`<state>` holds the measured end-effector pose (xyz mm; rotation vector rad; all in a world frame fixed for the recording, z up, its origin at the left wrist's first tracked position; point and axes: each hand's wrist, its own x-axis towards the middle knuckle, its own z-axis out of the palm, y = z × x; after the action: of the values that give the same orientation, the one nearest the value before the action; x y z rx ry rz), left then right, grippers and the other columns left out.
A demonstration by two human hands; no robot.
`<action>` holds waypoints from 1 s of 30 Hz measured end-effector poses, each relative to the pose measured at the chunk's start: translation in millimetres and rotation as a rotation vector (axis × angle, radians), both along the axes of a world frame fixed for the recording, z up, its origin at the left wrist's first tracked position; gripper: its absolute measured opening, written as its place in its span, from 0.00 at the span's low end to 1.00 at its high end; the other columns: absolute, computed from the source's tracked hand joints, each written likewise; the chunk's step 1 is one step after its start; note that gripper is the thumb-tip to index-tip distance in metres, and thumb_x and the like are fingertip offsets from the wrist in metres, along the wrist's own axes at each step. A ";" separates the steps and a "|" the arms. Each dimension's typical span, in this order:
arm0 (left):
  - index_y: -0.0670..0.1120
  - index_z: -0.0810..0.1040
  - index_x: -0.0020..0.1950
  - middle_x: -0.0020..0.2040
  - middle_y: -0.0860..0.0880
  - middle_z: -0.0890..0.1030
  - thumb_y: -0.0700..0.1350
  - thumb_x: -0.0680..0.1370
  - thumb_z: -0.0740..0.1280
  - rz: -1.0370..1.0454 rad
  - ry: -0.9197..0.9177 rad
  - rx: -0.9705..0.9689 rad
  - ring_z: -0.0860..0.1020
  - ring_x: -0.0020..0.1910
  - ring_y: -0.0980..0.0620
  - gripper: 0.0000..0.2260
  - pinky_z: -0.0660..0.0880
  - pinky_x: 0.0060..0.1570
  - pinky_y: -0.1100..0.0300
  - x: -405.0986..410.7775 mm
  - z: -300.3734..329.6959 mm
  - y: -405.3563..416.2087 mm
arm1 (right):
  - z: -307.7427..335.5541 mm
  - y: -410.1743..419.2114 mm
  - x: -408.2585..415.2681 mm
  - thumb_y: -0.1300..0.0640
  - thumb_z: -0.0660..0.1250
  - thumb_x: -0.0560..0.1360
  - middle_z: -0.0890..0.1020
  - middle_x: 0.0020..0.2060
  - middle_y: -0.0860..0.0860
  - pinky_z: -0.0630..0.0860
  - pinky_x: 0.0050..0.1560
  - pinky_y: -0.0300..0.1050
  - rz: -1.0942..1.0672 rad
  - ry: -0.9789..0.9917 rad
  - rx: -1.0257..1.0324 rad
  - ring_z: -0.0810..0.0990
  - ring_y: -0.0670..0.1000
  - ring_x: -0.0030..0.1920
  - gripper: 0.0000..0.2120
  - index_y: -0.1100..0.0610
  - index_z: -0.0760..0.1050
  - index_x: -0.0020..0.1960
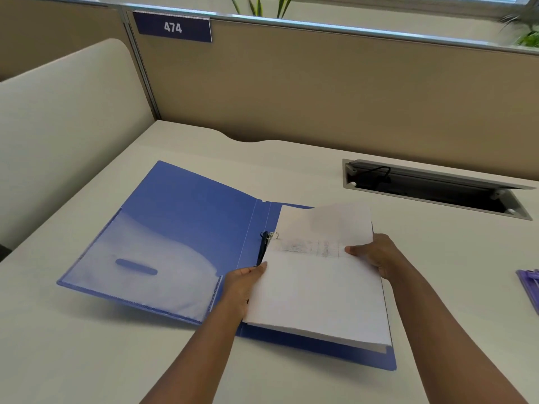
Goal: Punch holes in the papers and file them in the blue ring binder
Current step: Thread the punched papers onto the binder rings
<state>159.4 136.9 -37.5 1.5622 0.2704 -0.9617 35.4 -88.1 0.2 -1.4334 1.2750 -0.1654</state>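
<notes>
Blue ring binder [186, 225]: lies open and flat on the white table [73, 345], centre of the frame, its left cover spread toward centre-left; a clear inner pocket [151, 272] covers the lower part of that cover.

Ring mechanism [267, 243]: dark strip with a metal ring, along the spine at centre; the ring stands at the left edge of the papers. Whether the ring passes through the sheets cannot be told.

Papers [318, 287]: white stack over the right cover of the binder, centre-right; faint, blurred print across the top sheet.

Left hand [242, 290]: at the left edge of the stack, lower centre; thumb on top of the sheets, fingers hidden beneath, gripping the edge.

Right hand [376, 255]: at the right edge of the stack, right of centre; thumb on top, fingers curled round the edge, holding it.

Cable tray opening [437, 188]: recessed slot in the table, upper right, lid raised.

Purple object [532, 287]: at the right frame edge, partly cut off.

Partition sign "474" [173, 27]: on the beige divider, upper left.
</notes>
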 end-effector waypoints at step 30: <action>0.40 0.75 0.38 0.37 0.43 0.77 0.40 0.74 0.69 0.091 0.239 -0.038 0.74 0.35 0.47 0.07 0.74 0.40 0.51 -3.0 8.3 -10.8 | 3.3 -13.4 5.7 0.64 0.76 0.64 0.80 0.55 0.64 0.75 0.60 0.60 0.072 0.094 -0.046 0.79 0.64 0.54 0.24 0.67 0.74 0.58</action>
<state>156.4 126.1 -29.3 1.3890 0.4842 -1.0762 41.1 -101.5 3.5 -1.5397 1.3012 -0.0804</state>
